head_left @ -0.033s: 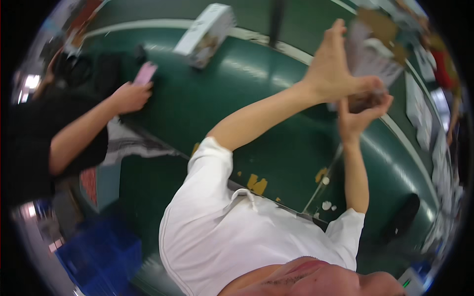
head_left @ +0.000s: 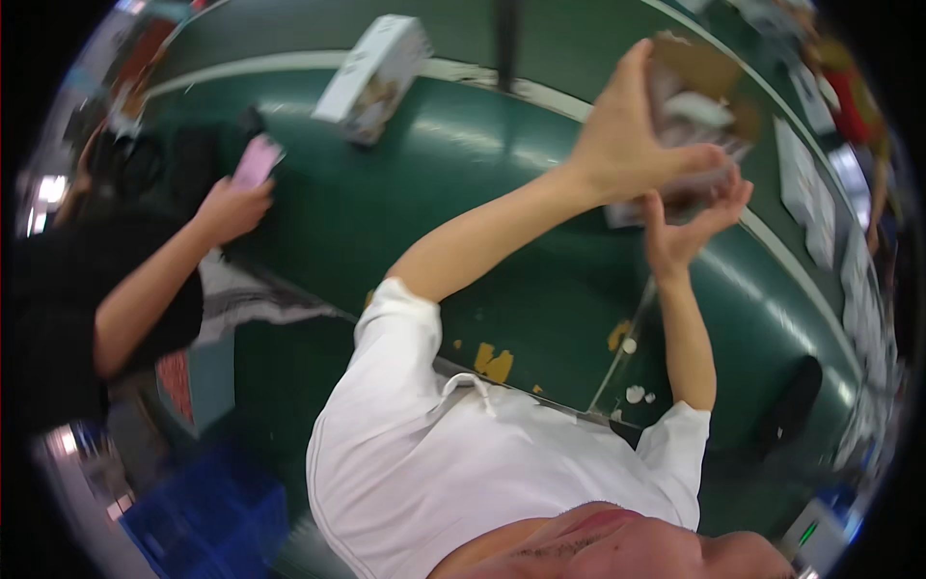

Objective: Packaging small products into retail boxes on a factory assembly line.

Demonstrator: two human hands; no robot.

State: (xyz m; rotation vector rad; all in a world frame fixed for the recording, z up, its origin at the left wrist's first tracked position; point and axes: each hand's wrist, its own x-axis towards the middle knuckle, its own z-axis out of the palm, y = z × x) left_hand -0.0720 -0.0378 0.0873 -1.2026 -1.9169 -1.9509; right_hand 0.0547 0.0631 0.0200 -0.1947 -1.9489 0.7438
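Note:
Out over the far right of the green table, both hands are on an open carton (head_left: 693, 159) with pale printed sides and raised brown flaps. A white item (head_left: 699, 108), too blurred to name, shows inside it. My left hand (head_left: 622, 140) lies along the carton's left side, with its thumb reaching across the near side. My right hand (head_left: 681, 236) cups the near lower end, thumb and fingers apart around it. Motion blur and the hands hide part of the carton.
A white printed box (head_left: 374, 82) stands at the table's far side. To my left, another person's hand (head_left: 236, 207) holds a pink phone (head_left: 258, 161). A blue crate (head_left: 207, 507) is at lower left. A dark object (head_left: 796, 400) lies at right. Yellow tape scraps (head_left: 494, 363) mark the table (head_left: 550, 299).
The whole view has shifted slightly, so most things appear farther left and a little lower. Both hands stay on the carton, and its opening shows a little more clearly.

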